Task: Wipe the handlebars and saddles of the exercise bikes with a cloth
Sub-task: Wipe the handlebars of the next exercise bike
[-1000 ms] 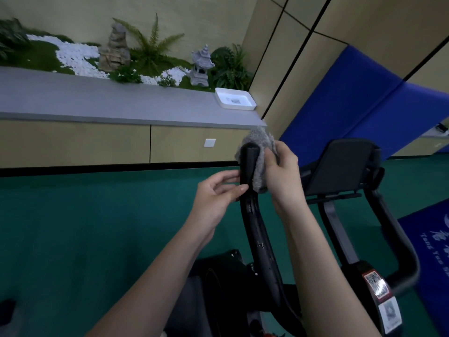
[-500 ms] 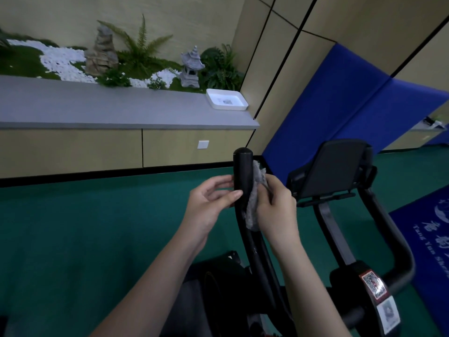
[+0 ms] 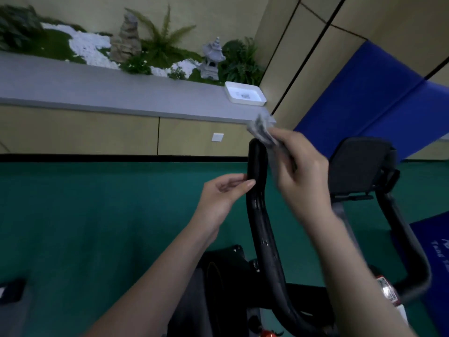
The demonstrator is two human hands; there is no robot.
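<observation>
Wiping looks early: right hand (image 3: pixel 303 176) grips cloth (image 3: pixel 261 130) at the tip of the centre handlebar (image 3: pixel 257 166), left hand (image 3: pixel 218 198) steadies it with straight fingers; the handlebar at 3 o'clock (image 3: pixel 398 227) and the saddles seem pending.

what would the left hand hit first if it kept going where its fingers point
The left hand points at the upright black handlebar; its fingertips seem almost touching it, so that comes first, though depth is unclear.

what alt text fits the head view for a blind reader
A person's right hand holds a grey cloth at the top of a black exercise bike handlebar, while the left hand touches the bar's left side. Green floor and blue mats lie beyond.
</observation>
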